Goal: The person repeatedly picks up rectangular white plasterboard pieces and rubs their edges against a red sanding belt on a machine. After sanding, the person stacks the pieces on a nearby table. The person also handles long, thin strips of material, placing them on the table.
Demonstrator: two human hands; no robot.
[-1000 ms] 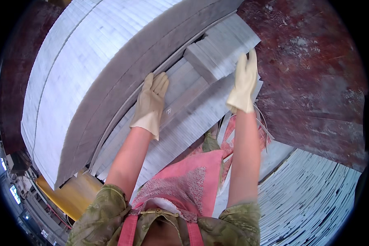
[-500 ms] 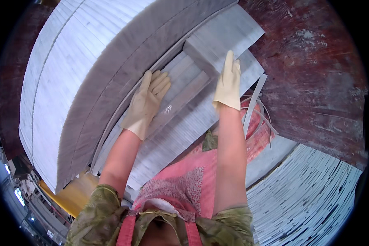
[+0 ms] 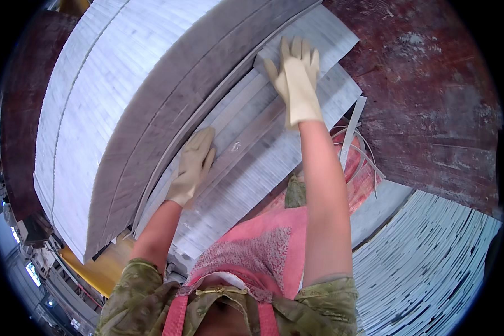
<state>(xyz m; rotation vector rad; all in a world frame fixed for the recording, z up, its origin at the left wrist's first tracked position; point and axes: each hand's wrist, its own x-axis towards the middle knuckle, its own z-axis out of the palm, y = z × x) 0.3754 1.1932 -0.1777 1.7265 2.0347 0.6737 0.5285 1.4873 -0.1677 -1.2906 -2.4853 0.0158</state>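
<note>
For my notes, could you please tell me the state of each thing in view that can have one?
Small stack: closely packed
Large white stack: closely packed
Left hand: gloved, open, fingers outstretched
Right hand: gloved, open, fingers spread on small stack
Pink apron: worn
Pale straps: loose, some curved
Dark red panel: pale-smeared

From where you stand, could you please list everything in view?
Slat stack: one, whitish, upper left
Slat block: one, grey, upper centre
Lower slats: many, grey, centre
Boards: two, dark red, right, far left
Sheet stack: one, pale, lower right
Strips: several, pale, right of centre
Surface: one, yellow, lower left
Clutter: uncountable, blurred, far left
Apron: one, pink, bottom centre
Sleeves: two, green, bottom
Left hand: one, cream gloved, centre left
Right hand: one, cream gloved, upper centre
</note>
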